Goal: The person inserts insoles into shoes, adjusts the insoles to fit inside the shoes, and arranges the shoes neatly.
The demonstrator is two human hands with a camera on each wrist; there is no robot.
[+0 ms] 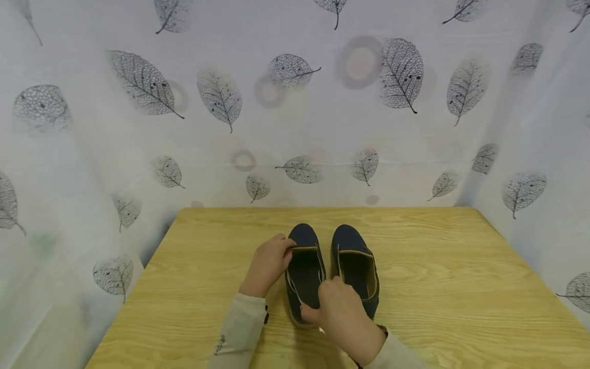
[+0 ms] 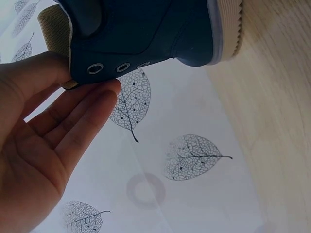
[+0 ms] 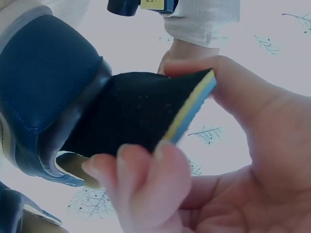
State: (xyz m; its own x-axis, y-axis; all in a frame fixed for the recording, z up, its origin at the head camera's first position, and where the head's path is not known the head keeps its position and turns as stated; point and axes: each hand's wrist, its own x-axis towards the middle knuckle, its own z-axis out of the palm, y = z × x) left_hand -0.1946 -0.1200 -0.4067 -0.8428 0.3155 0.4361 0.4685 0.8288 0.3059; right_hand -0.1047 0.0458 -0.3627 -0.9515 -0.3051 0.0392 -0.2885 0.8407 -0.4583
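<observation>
Two dark navy shoes stand side by side on the table, toes toward the back: a left shoe (image 1: 301, 236) and a right shoe (image 1: 349, 239). My left hand (image 1: 267, 264) pinches the left shoe's upper by the tongue, close to the metal eyelets that show in the left wrist view. With its thumb and fingers on opposite edges, my right hand (image 3: 243, 160) grips a black insole (image 3: 141, 104) with a yellow and blue foam edge. The insole's heel end sticks up out of the shoe's opening; its front part is hidden inside.
The wood-grain table (image 1: 461, 287) runs out to both sides of the shoes. Behind it and along the sides hangs a white curtain (image 1: 295, 123) printed with dark leaves. The right shoe lies right beside my right hand.
</observation>
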